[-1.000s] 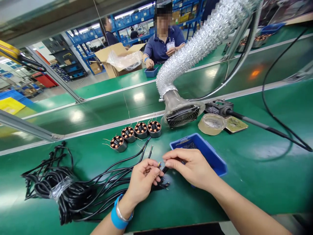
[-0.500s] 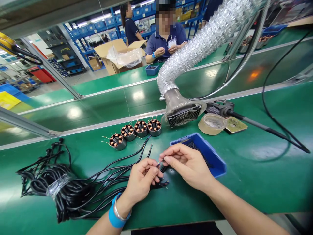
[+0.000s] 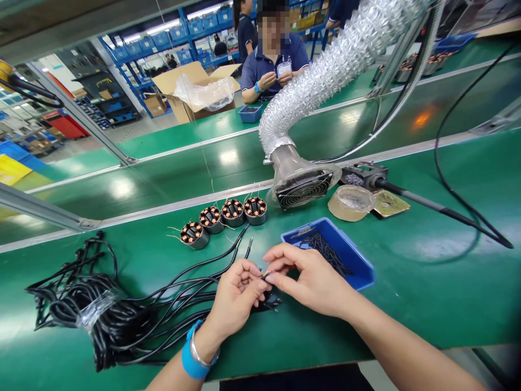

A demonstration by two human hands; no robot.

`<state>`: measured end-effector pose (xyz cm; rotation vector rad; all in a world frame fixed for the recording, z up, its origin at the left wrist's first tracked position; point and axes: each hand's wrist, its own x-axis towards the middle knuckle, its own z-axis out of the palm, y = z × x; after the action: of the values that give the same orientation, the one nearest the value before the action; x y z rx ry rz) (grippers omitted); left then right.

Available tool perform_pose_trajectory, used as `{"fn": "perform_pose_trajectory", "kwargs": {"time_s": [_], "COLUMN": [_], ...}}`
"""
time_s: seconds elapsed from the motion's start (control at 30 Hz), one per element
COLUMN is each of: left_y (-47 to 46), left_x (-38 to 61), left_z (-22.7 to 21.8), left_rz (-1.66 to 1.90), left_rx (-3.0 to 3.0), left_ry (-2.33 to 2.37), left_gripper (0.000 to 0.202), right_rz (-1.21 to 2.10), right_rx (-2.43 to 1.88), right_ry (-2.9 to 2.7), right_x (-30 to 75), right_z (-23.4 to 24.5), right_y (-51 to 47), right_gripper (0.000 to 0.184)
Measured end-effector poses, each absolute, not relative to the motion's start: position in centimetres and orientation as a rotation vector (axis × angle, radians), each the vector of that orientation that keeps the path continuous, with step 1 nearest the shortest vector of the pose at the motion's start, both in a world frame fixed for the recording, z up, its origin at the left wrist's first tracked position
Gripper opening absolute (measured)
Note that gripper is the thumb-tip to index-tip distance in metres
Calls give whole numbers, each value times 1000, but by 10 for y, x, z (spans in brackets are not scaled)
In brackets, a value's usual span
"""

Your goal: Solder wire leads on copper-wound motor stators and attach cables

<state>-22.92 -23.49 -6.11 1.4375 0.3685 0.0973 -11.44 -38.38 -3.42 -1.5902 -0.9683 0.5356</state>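
My left hand (image 3: 236, 298) is closed around the end of a black cable, near thin coloured wires (image 3: 266, 273). My right hand (image 3: 311, 279) pinches at those wires, fingertips almost touching the left ones. A small dark piece shows there, perhaps a short sleeve, partly hidden by the fingers. Other stripped ends of black cables (image 3: 191, 279) lie under and beside my left hand, running from a tied cable bundle (image 3: 108, 320) on the left. Just beyond my right hand sits a blue bin (image 3: 364, 263) holding many short black tubes (image 3: 325, 252).
Several copper-wound motor stators (image 3: 193, 234) stand in a row behind the cables. A fume extractor hood (image 3: 303, 187) on a silver duct hangs right of them. A soldering iron (image 3: 427, 203), its holder and a tape roll (image 3: 352, 203) lie at right. A co-worker (image 3: 274, 60) sits opposite.
My right fingers have shifted slightly down and in over the wires. More of the tubes in the bin show. The view has moved slightly; a person in the background has moved right.
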Motion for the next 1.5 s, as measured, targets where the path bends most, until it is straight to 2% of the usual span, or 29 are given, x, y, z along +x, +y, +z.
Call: {"fn": "perform_pose_trajectory", "kwargs": {"time_s": [0.1,0.2,0.3,0.4,0.6,0.73,0.93,1.5], "left_y": [-234,-233,-231,-230,-231,-231,-231,-231], "left_x": [-230,-230,-230,-229,-227,-228,-230,-231], "left_z": [-63,-66,-67,-66,-60,-60,-62,-63], "left_rz": [92,133,157,165,148,136,148,159], "left_rx": [1476,1522,1568,1569,1517,1491,1524,1558], "left_ry": [337,337,363,388,439,444,385,353], "left_gripper": [31,26,21,20,26,29,29,26], "right_rz": [426,303,338,385,261,127,396,305], "right_rx": [-1745,-2123,-2533,-2628,-2537,-2276,-1590,-1563], "right_ry": [-1026,-1144,-1329,-1398,-1378,-1193,-861,-950], "right_x": [-97,-75,-65,-67,-61,-60,-100,-110], "right_z": [-29,-30,-39,-46,-40,-36,-34,-34], "right_y": [-398,-411,-412,-406,-412,-418,-396,-388], "right_gripper": [12,10,16,13,22,20,9,7]}}
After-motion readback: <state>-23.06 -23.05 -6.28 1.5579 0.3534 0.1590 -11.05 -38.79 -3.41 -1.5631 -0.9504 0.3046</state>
